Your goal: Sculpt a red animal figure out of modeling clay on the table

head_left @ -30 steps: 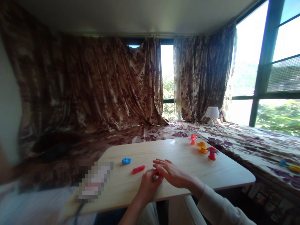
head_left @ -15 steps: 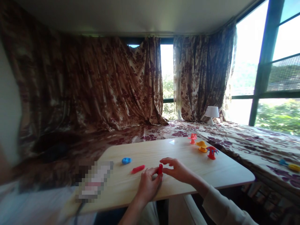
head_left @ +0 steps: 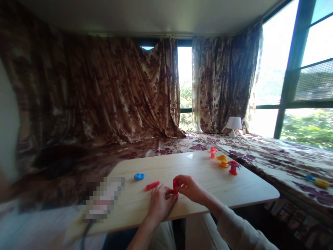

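Note:
Near the front edge of the table, an upright piece of red modelling clay (head_left: 174, 185) stands between my hands. My left hand (head_left: 161, 201) grips its lower part with thumb and fingers. From the other side, my right hand (head_left: 189, 188) pinches the upper part, with the fingers curled over. Parts of the clay are hidden by the fingers. Just beyond my left hand lies a red clay roll (head_left: 152, 186). Farther left on the tabletop is a blue clay lump (head_left: 139, 176).
At the table's (head_left: 249, 194) far right stand a pinkish-red figure (head_left: 212, 152), a yellow figure (head_left: 223, 161) and a red figure with blue strands (head_left: 234, 168). A blurred-out flat object (head_left: 104, 199) with a cable lies left. Behind, a white lamp (head_left: 233, 124) stands on patterned cloth.
My right hand was flat over the left one, then lifted with fingers apart, showing the upright red clay; now it pinches the clay's top. My left hand keeps its hold. The view shifted slightly.

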Motion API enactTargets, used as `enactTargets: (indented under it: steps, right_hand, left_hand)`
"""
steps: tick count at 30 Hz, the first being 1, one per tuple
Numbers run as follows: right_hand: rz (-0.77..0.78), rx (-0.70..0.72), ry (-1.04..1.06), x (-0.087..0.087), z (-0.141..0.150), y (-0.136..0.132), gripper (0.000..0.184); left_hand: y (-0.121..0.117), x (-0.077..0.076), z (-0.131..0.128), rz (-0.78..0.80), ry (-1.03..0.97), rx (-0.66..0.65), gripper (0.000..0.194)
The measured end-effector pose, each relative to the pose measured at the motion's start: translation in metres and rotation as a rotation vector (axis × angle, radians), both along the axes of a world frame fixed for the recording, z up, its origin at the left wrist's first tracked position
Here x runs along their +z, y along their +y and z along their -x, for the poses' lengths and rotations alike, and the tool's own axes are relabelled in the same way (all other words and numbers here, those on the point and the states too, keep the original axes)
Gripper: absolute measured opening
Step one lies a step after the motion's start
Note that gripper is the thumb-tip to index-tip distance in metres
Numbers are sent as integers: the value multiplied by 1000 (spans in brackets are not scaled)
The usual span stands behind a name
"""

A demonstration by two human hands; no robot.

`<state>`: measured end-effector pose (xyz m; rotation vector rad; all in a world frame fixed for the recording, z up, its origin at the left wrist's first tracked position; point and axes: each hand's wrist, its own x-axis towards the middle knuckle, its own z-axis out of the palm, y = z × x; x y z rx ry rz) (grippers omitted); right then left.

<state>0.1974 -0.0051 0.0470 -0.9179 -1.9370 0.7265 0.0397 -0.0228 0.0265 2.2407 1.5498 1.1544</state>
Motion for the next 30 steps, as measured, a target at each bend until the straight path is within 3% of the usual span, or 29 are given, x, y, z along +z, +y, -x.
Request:
enactTargets:
  steps: [12,17,22,30]
  right_hand:
    - [-93,-57,-132,9,0,-6,11]
    - [44,-69,31,-5,-9,-3,32]
    - [54,-26,77,-12,-7,-7,18]
    - [76,-83,183,-16,5,-3,20]
  left_hand:
    - [-3,2,-1,8,54,-18,19]
    - [-4,3,1,9,59,-32,21]
    - [-4,4,0,17,92,-21,24]
    - [-3,2,0,3,44,-30,20]
